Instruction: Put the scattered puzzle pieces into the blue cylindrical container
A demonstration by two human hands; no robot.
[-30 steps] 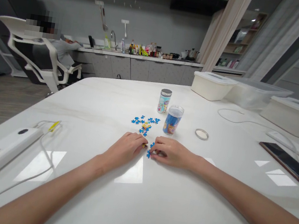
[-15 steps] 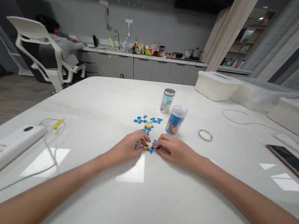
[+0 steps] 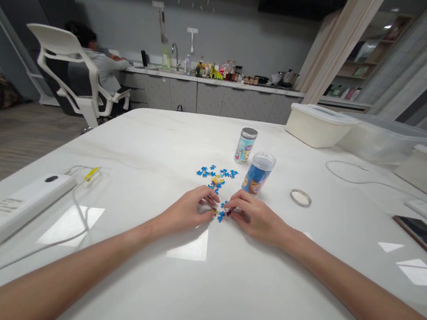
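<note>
My left hand (image 3: 188,211) and my right hand (image 3: 253,217) meet at the middle of the white table (image 3: 218,289). Both pinch small blue and yellow puzzle pieces (image 3: 221,216) lying between their fingertips, the fingers curled together. Just beyond them lies a loose scatter of blue puzzle pieces (image 3: 215,175). An open clear jar with a blue label (image 3: 258,173) stands close behind my right hand. A second jar with a grey lid (image 3: 245,146) stands farther back. A round lid (image 3: 300,197) lies flat to the right.
A white power strip (image 3: 9,207) with a cable lies at the left. A phone (image 3: 426,242) rests at the right edge. White plastic bins (image 3: 319,125) stand at the back right. Another person sits in a white chair (image 3: 70,69) by the far counter.
Both hands have stayed on the pieces, fingers shifting slightly closer together. The camera view has drifted a little to the left.
</note>
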